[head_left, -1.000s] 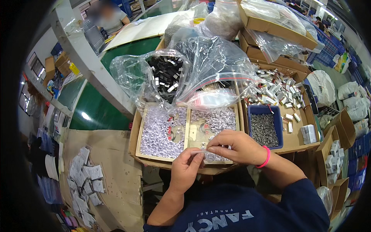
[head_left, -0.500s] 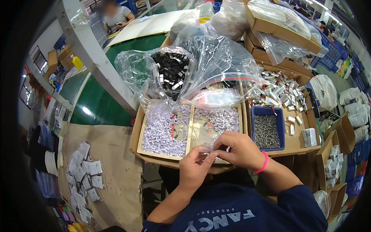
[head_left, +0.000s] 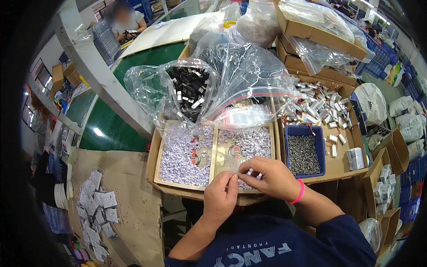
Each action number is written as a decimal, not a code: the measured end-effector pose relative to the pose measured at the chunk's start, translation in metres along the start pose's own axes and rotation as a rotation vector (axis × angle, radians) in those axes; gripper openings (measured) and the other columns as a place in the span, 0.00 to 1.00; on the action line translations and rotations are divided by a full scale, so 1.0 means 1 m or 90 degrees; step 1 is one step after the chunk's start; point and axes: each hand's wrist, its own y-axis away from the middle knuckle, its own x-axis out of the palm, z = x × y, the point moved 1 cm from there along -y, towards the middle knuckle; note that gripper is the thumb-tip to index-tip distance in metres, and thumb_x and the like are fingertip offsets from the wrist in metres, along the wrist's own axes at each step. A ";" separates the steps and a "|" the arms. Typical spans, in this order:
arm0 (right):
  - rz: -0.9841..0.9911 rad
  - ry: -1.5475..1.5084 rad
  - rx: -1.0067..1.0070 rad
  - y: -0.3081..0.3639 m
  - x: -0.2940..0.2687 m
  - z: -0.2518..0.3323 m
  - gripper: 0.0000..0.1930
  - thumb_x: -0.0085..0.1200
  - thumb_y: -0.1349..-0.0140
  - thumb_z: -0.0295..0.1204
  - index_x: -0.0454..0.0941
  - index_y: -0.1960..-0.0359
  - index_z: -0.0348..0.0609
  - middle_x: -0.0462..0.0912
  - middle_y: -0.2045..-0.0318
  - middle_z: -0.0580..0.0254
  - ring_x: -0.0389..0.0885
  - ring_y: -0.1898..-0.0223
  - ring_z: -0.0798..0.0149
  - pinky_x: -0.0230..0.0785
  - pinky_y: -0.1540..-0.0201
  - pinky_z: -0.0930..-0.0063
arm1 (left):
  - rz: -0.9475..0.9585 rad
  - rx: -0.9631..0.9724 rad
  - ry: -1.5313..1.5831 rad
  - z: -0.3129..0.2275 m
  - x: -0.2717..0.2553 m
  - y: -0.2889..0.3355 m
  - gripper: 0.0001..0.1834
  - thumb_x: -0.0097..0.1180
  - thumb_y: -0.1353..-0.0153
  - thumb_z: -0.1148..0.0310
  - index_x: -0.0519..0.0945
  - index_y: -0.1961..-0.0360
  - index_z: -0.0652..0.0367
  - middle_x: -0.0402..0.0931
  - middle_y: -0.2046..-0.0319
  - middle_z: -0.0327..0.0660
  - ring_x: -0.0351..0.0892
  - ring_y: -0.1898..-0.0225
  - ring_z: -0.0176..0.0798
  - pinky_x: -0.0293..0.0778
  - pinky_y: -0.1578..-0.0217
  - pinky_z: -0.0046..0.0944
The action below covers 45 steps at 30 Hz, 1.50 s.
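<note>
The left hand (head_left: 221, 196) and the right hand (head_left: 270, 177) meet over the near edge of a shallow cardboard tray (head_left: 156, 156). Between them is a small clear plastic bag (head_left: 231, 163), its lower part pinched by the fingers (head_left: 233, 179) of the left hand, thumb and forefinger pressed together on it. The right hand's fingers are curled in and closed on the same bag's edge, just beside the left fingertips; what else they may hold is hidden. A pink band (head_left: 299, 192) sits on the right wrist.

The tray is split into two compartments, both filled with tiny pale lilac pieces (head_left: 180, 151). To its right stands a blue bin (head_left: 305, 153) of small dark metal parts. Behind the tray lies a big clear bag of black parts (head_left: 189, 89), and further right a heap of small silver parts (head_left: 313, 107) spreads across an open box. On the brown surface (head_left: 129, 187) to the left lie many small filled bags (head_left: 95, 209), well apart from the hands
</note>
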 end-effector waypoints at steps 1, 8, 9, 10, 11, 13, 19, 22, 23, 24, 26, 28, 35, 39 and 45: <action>-0.001 0.016 0.005 0.002 0.000 -0.001 0.06 0.61 0.45 0.28 0.79 0.68 0.40 0.80 0.72 0.58 0.81 0.75 0.64 0.73 0.72 0.74 | -0.013 0.038 -0.030 -0.001 0.001 -0.001 0.07 0.50 0.36 0.71 0.74 0.68 0.64 0.73 0.78 0.44 0.73 0.77 0.40 0.69 0.74 0.35; -0.088 0.194 -0.075 0.010 0.005 -0.002 0.06 0.62 0.49 0.26 0.77 0.71 0.41 0.78 0.77 0.59 0.79 0.78 0.62 0.71 0.75 0.74 | 0.017 0.076 -0.114 -0.005 0.007 -0.006 0.02 0.53 0.44 0.75 0.73 0.70 0.63 0.73 0.75 0.50 0.74 0.74 0.56 0.70 0.74 0.45; -0.104 0.233 -0.109 0.010 0.006 -0.003 0.06 0.62 0.50 0.26 0.77 0.72 0.41 0.77 0.78 0.59 0.79 0.79 0.62 0.71 0.76 0.74 | 0.011 0.088 -0.122 -0.006 0.007 -0.006 0.03 0.53 0.44 0.75 0.74 0.70 0.63 0.73 0.75 0.51 0.74 0.74 0.56 0.70 0.74 0.45; -0.140 0.236 -0.074 0.010 0.005 -0.004 0.06 0.61 0.50 0.27 0.76 0.72 0.42 0.76 0.79 0.60 0.78 0.79 0.60 0.70 0.76 0.71 | 0.005 0.097 -0.127 -0.007 0.008 -0.007 0.03 0.53 0.44 0.75 0.74 0.70 0.62 0.73 0.75 0.51 0.74 0.74 0.56 0.70 0.74 0.45; -0.173 0.232 -0.064 0.009 0.003 -0.005 0.07 0.61 0.49 0.28 0.74 0.73 0.42 0.75 0.79 0.60 0.77 0.80 0.58 0.70 0.77 0.69 | 0.000 0.100 -0.128 -0.008 0.007 -0.008 0.03 0.53 0.44 0.74 0.74 0.70 0.62 0.73 0.75 0.51 0.74 0.73 0.56 0.70 0.73 0.45; -0.195 0.192 -0.057 0.007 -0.003 -0.005 0.06 0.58 0.48 0.29 0.73 0.73 0.43 0.73 0.79 0.62 0.75 0.80 0.57 0.69 0.79 0.67 | 0.042 0.047 -0.106 -0.011 0.004 -0.011 0.04 0.53 0.44 0.73 0.74 0.70 0.62 0.73 0.76 0.51 0.74 0.74 0.55 0.70 0.73 0.45; 0.160 0.442 -0.357 -0.004 -0.037 0.013 0.04 0.53 0.49 0.31 0.75 0.72 0.47 0.71 0.69 0.68 0.74 0.66 0.67 0.69 0.72 0.73 | 0.257 -0.050 -0.058 -0.028 -0.030 -0.034 0.07 0.52 0.43 0.70 0.75 0.72 0.63 0.74 0.76 0.52 0.74 0.75 0.54 0.69 0.73 0.42; 0.293 0.510 -0.493 -0.012 -0.044 0.028 0.06 0.52 0.51 0.34 0.77 0.77 0.47 0.71 0.64 0.69 0.71 0.60 0.69 0.67 0.68 0.76 | 0.327 0.009 -0.109 -0.037 -0.037 -0.041 0.08 0.52 0.45 0.68 0.75 0.73 0.63 0.74 0.76 0.52 0.74 0.74 0.56 0.69 0.73 0.45; 0.317 0.490 -0.542 -0.013 -0.045 0.032 0.06 0.51 0.51 0.33 0.77 0.78 0.47 0.71 0.64 0.70 0.71 0.59 0.69 0.67 0.69 0.76 | 0.348 0.021 -0.128 -0.039 -0.038 -0.041 0.09 0.52 0.45 0.67 0.75 0.73 0.62 0.75 0.76 0.52 0.74 0.73 0.57 0.70 0.72 0.47; 0.340 0.469 -0.591 -0.013 -0.045 0.036 0.06 0.51 0.51 0.33 0.76 0.80 0.46 0.71 0.64 0.70 0.71 0.59 0.70 0.66 0.69 0.76 | 0.366 0.038 -0.158 -0.040 -0.038 -0.042 0.09 0.51 0.45 0.66 0.75 0.74 0.62 0.75 0.76 0.52 0.74 0.73 0.57 0.70 0.72 0.47; 0.399 0.492 -0.570 -0.012 -0.047 0.040 0.07 0.51 0.51 0.33 0.77 0.82 0.46 0.73 0.70 0.67 0.74 0.66 0.68 0.66 0.71 0.75 | 0.405 0.051 -0.212 -0.042 -0.036 -0.043 0.10 0.51 0.44 0.64 0.75 0.74 0.61 0.75 0.76 0.52 0.75 0.72 0.58 0.71 0.71 0.49; 0.420 0.583 -0.514 -0.006 -0.044 0.044 0.08 0.51 0.52 0.33 0.78 0.83 0.46 0.74 0.75 0.65 0.76 0.71 0.66 0.66 0.72 0.74 | 0.426 0.069 -0.237 -0.042 -0.036 -0.043 0.10 0.50 0.44 0.64 0.76 0.75 0.60 0.76 0.76 0.51 0.75 0.72 0.58 0.71 0.71 0.49; 0.439 0.539 -0.516 0.000 -0.044 0.053 0.09 0.51 0.48 0.33 0.78 0.80 0.43 0.74 0.81 0.65 0.77 0.78 0.65 0.65 0.79 0.71 | 0.450 0.088 -0.238 -0.044 -0.038 -0.042 0.11 0.50 0.46 0.64 0.76 0.79 0.58 0.75 0.81 0.48 0.76 0.76 0.56 0.71 0.75 0.49; 0.437 0.527 -0.469 0.005 -0.045 0.052 0.09 0.51 0.44 0.35 0.80 0.73 0.45 0.73 0.79 0.65 0.75 0.83 0.66 0.63 0.85 0.73 | 0.520 0.087 -0.162 -0.039 -0.038 -0.046 0.12 0.57 0.48 0.63 0.77 0.66 0.59 0.77 0.68 0.47 0.76 0.64 0.52 0.72 0.63 0.44; 0.298 0.443 -0.445 0.009 -0.059 0.039 0.10 0.50 0.46 0.32 0.78 0.61 0.52 0.72 0.76 0.66 0.76 0.83 0.68 0.66 0.85 0.74 | 0.621 0.097 0.145 -0.023 -0.023 -0.053 0.48 0.75 0.61 0.55 0.64 0.41 0.64 0.65 0.44 0.46 0.63 0.40 0.42 0.59 0.40 0.39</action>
